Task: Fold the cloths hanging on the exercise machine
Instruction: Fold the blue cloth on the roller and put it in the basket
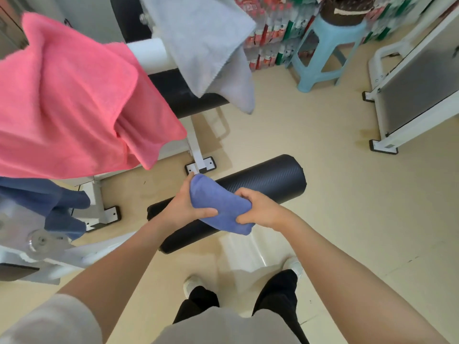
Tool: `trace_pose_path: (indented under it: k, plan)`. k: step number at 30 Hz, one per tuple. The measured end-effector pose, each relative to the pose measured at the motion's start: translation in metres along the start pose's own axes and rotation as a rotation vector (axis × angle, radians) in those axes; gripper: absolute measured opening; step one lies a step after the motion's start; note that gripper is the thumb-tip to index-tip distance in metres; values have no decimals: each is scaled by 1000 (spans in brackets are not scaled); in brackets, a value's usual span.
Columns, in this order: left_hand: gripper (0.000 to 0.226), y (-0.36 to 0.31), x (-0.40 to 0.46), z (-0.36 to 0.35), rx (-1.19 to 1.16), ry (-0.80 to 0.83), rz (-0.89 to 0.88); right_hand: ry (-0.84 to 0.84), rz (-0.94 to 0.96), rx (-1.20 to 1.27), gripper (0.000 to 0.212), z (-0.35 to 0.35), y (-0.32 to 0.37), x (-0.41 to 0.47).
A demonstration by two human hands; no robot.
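Exercise machine [159,58], white frame with black pads, fills the upper left. 3 cloths hang on it: pink cloth [69,100] draped biggest on the left, grey cloth [206,45] over the white bar at top, dark blue cloth [59,204] low at the left edge. Black foam roller [268,180] lies on the floor below the hands. Light blue stool [327,48] stands at upper right. Purple cloth [218,207], folded small, held above the roller. Left hand [183,207] grips its left end, thumb on top. Right hand [258,207] has fingers curled, clamped on its right end.
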State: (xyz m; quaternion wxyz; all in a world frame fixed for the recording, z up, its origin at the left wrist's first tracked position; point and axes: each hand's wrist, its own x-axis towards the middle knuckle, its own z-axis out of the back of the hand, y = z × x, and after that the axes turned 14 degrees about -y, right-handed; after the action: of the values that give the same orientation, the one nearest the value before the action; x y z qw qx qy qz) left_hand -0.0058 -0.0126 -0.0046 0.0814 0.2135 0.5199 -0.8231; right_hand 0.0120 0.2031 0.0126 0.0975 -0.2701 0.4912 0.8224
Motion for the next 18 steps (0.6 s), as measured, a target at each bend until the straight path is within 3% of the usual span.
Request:
trace_pose_path:
  k: [3,5,13,15,18]
  plan:
    - [102,-32,8,-29,-135,155,28,62,34,35,28,61,-11,-5]
    - [97,-57,13,-57,-142,201,-1,81,34,57,31,102,-22,-7]
    - [121,-162,38,-197,-224,207,-91,156,17,94,37,281,-79,-7]
    - [110,-190,49,-231,-165,215,-173,157,3,104,38,325,-94,-8]
    - [74,-231,68,-276,-53,148,-270,128,-27,194,36,384,-113,-6]
